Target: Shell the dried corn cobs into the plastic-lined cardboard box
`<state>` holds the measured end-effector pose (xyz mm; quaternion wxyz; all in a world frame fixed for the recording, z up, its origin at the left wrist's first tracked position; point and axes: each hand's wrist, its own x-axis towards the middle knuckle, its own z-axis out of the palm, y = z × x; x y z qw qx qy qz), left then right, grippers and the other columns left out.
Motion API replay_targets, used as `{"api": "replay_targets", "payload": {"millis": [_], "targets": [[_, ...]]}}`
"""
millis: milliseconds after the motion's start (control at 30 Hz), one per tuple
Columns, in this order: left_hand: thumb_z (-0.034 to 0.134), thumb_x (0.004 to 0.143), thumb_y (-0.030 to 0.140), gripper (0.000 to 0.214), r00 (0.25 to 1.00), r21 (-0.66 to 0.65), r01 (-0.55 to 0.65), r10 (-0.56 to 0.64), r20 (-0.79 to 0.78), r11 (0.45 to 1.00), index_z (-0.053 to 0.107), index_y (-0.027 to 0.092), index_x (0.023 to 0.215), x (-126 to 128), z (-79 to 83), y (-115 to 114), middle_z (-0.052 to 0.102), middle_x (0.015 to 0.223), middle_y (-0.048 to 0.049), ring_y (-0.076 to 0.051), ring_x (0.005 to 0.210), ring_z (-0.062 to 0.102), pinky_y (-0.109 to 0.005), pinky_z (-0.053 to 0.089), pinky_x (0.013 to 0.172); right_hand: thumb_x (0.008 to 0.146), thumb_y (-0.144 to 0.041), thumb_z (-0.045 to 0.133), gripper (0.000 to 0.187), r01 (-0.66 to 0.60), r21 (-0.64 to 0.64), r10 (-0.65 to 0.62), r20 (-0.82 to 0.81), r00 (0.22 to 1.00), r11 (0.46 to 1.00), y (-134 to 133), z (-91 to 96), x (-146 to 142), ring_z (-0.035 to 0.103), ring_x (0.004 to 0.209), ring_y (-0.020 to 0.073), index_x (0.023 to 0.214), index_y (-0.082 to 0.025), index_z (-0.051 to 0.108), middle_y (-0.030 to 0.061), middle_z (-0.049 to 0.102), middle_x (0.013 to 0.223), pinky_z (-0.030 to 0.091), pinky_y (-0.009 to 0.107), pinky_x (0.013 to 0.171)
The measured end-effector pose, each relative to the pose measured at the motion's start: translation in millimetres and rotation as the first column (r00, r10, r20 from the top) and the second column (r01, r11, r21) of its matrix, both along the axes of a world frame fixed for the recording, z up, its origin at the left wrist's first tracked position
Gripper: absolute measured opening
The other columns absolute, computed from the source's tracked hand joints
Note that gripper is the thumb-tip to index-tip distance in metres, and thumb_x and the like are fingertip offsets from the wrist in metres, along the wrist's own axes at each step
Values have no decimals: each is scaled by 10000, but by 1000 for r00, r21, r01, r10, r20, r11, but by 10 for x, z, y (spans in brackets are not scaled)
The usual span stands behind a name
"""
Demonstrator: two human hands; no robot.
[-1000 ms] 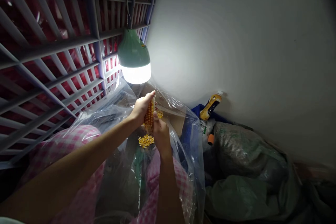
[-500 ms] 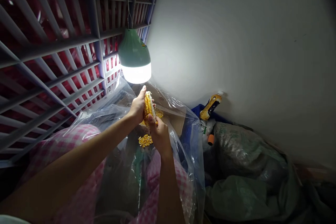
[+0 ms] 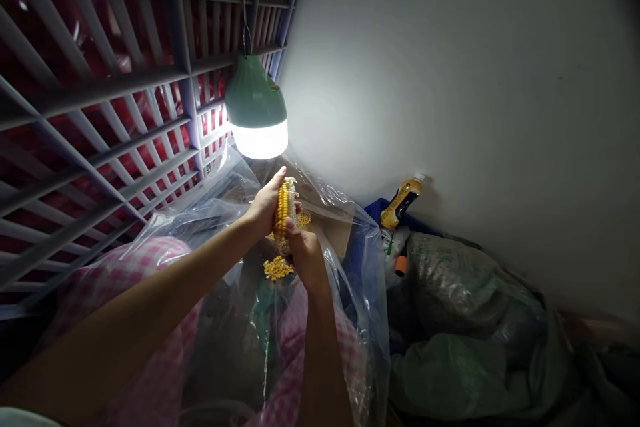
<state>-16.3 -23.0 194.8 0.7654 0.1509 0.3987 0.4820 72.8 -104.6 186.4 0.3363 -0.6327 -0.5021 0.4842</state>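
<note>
with fingers of left hand point(image 3: 265, 208) wrapped closed around upper part of corn cob point(image 3: 283, 208), and those of right hand point(image 3: 306, 252) closed on lower part, nearly upright between both, partly stripped. below: loose kernels point(image 3: 277, 268) amid clear plastic sheeting point(image 3: 215, 211). above: lit lamp point(image 3: 257, 103), hung from slatted panel point(image 3: 189, 73). to right: tilted bottle point(image 3: 401, 202) near wall point(image 3: 450, 80).

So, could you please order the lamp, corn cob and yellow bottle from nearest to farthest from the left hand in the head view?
1. Corn cob: in the left hand.
2. Lamp: above the hand.
3. Yellow bottle: off to the right.
</note>
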Motion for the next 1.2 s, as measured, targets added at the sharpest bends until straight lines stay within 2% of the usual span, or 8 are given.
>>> {"api": "replay_targets", "payload": {"millis": [200,500,600,733,833,933,1067,1200], "targets": [[570,686,568,408,993,-4,99,-99,-64,995,502,166,682,5,-43,-3,530,509,10,-117,392,524,-238,440,390,800,-587,323,560,109,54,-110,30,993,993,-66,-75,-86,345,340,72,428,-175,391,-36,372,358,252,210,385],[604,660,555,408,980,-5,167,-167,-108,986,529,156,631,-5,53,-34,545,494,-16,-136,398,539,-242,443,371,801,-637,263,609,174,27,-176,65,982,984,-121,37,-167,389,389,99,400,-189,357,-12,371,374,299,233,435],[573,696,550,395,988,-6,141,-141,-55,990,535,159,656,-8,70,-25,548,497,-13,-130,391,536,-245,453,384,760,-715,193,673,93,-9,-93,31,995,996,-113,31,-102,393,387,104,413,-184,416,5,398,382,307,239,437],[478,779,522,383,987,-25,145,-143,71,989,539,156,682,-21,97,-11,541,489,-7,-118,391,531,-247,473,411,723,-734,-33,841,-116,-52,100,-244,965,992,-101,27,70,367,398,94,599,-160,569,17,458,444,261,220,416],[449,802,502,384,977,-15,188,-186,108,982,549,145,706,-30,102,-15,555,503,-18,-123,394,536,-261,482,419,741,-738,175,721,-175,29,177,-201,964,984,-107,71,124,381,413,82,560,-148,548,8,464,451,265,213,427],[491,776,507,381,971,-19,223,-221,95,975,555,136,719,-28,63,-23,577,535,-25,-123,395,538,-278,501,444,744,-674,372,607,-140,63,145,-74,987,988,-118,116,70,385,382,69,453,-150,469,-8,432,401,277,208,425],[537,752,490,356,969,-56,238,-233,83,970,559,137,722,-28,-36,-19,576,533,-24,-127,398,544,-271,498,431,786,-652,306,649,-24,80,26,-17,1000,997,-114,71,-36,389,332,80,372,-166,424,-6,387,332,295,216,403],[550,743,475,337,918,-45,353,-337,209,935,571,140,720,-50,-63,-8,579,540,-31,-153,440,575,-276,496,425,782,-693,170,712,37,33,-34,-97,995,999,-85,-24,-35,372,308,88,378,-174,442,6,385,319,279,218,360]]}}
